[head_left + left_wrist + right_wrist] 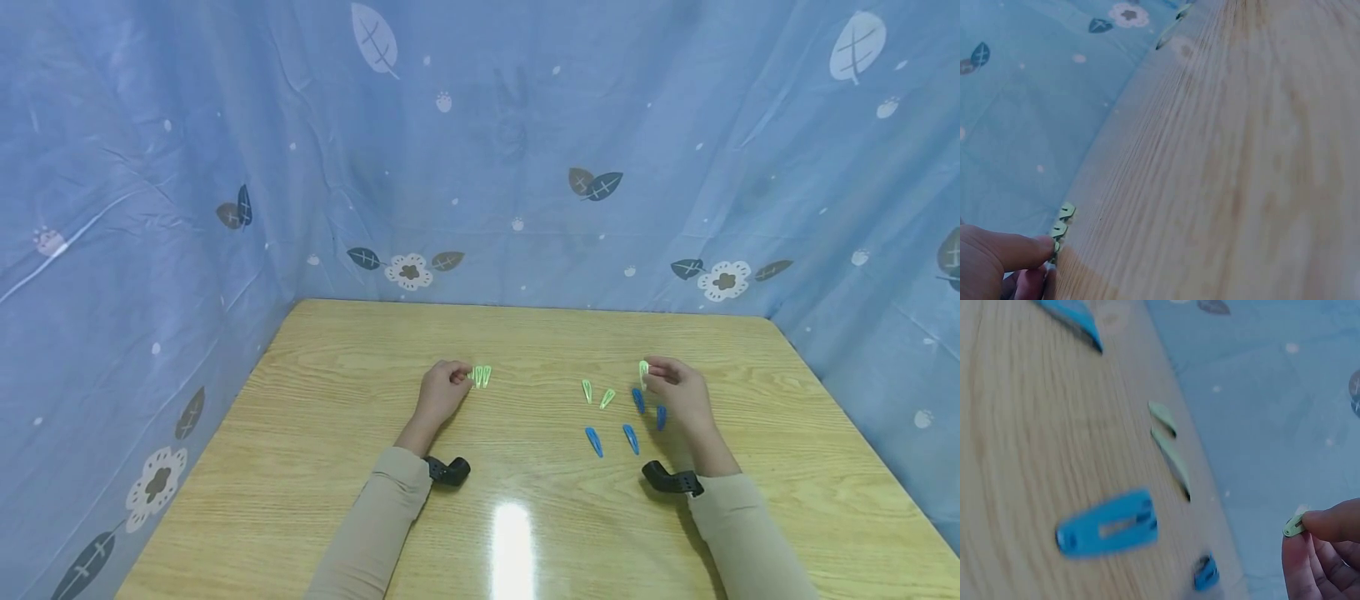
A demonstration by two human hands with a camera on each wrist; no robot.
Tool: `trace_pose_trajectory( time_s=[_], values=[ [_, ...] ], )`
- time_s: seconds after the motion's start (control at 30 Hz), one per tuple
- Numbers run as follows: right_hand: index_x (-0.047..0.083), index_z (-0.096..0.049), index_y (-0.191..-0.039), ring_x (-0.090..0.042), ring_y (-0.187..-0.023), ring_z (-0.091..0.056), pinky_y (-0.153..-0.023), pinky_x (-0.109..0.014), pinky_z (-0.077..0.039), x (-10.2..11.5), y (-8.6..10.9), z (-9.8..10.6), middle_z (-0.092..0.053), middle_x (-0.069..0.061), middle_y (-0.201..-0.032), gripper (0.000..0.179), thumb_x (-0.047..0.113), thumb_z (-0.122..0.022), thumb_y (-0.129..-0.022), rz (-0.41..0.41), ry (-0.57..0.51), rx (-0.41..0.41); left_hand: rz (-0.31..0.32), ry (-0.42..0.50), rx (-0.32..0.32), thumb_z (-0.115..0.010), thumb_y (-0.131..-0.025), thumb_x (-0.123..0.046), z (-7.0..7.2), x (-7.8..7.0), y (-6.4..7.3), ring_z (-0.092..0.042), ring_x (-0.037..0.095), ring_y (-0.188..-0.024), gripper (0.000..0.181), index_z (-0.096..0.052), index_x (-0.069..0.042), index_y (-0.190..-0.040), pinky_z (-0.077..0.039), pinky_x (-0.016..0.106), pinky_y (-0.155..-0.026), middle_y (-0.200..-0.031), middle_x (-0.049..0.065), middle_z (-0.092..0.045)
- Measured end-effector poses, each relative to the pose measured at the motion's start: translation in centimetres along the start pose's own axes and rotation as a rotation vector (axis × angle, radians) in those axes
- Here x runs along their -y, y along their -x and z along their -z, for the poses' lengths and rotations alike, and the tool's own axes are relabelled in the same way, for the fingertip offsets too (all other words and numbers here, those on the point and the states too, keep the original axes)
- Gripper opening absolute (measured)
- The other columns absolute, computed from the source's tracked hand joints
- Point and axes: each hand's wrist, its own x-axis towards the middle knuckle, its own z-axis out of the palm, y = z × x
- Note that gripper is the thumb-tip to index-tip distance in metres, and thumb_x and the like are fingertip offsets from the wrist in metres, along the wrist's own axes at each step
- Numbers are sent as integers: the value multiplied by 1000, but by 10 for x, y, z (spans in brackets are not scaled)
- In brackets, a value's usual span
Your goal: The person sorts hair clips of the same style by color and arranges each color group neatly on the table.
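Observation:
My left hand pinches the leftmost light-green snap hair clip of a short row on the table. Two more green clips lie side by side just right of its fingertips; in the left wrist view the row runs away from the thumb. Between thumb and fingers, my right hand holds another green hair clip, raised off the table. Below and beside that hand lie blue hair clips, one partly under its fingers. Two loose green clips rest to its left.
Two more blue clips lie nearer me on the wooden table. Blue patterned curtain hangs along the table's back and sides. A black band with a camera sits on each wrist. Light glares off the front of the table.

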Motion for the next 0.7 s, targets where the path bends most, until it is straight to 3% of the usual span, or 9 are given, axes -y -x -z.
trace_pose_trajectory(
  time_s=[0.3, 0.7],
  values=[
    [-4, -52, -131, 1, -90, -55, -78, -16, -50, 19, 7, -18, -56, -20, -117, 40, 16, -57, -97, -15, -41, 73, -2, 5, 0, -69, -85, -5, 1, 0, 0, -54, 15, -76, 18, -71, -2, -102, -49, 28, -70, -84, 3, -57],
    [-5, -54, -129, -9, -90, -61, -85, -38, -53, 43, 6, -60, -56, -21, -113, 37, 10, -59, -95, 43, -160, 172, -6, 1, 7, -69, -85, -6, 1, 1, 0, -53, 14, -77, 18, -71, -2, -103, -48, 26, -69, -84, 3, -57]
  ],
)
